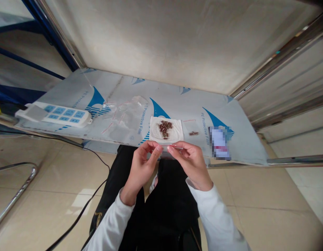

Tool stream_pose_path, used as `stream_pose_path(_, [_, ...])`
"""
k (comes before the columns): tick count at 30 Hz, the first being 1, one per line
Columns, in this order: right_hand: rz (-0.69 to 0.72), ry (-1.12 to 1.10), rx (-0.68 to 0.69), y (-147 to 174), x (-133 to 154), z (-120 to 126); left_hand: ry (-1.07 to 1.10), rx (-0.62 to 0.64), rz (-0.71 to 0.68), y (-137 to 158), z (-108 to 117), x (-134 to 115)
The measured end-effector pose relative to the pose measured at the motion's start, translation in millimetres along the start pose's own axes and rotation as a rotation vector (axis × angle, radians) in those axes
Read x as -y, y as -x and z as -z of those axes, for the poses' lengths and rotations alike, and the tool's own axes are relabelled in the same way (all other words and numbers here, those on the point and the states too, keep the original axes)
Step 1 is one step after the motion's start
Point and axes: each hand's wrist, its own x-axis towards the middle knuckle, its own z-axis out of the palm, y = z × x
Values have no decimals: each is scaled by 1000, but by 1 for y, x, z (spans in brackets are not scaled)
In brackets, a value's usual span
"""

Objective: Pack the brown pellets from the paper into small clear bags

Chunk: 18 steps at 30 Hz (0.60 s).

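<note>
Over the table's front edge, my left hand (143, 163) and my right hand (190, 161) pinch the two ends of a small clear plastic bag (164, 152), thumbs and forefingers closed on its top edge. Just beyond my fingers lies a white paper tissue (179, 130). A loose heap of brown capsules (165, 128) rests on it. To the right, a flat clear zip bag (190, 124) has a few brown capsules (193, 133) in or on it; I cannot tell which.
Several clear plastic bags (125, 116) lie left of the tissue on the film-covered table (166, 89). A white power strip (64, 115) sits at the far left, with a black cable (83, 209) on the floor side. A pixelated phone-like object (219, 143) is at the right.
</note>
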Motion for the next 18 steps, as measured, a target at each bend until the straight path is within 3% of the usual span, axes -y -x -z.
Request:
stream_pose_path(3, [12,3,30,1,3,-1,-54,57,-9,0,2,-2])
stream_pose_path(6, [-48,-93,56,3,4,-4,-89,-3,-34,0,3,-4])
stream_pose_path(9, [-90,-164,-2,7,3,-7,-49,-29,-21,0,3,-5])
stream_pose_path(13, [-54,-183,-77,11,3,-6,55,53,64,0,1,-7])
stream_pose_path(18, [-67,-182,17,12,2,-3,54,86,99,1,0,-8])
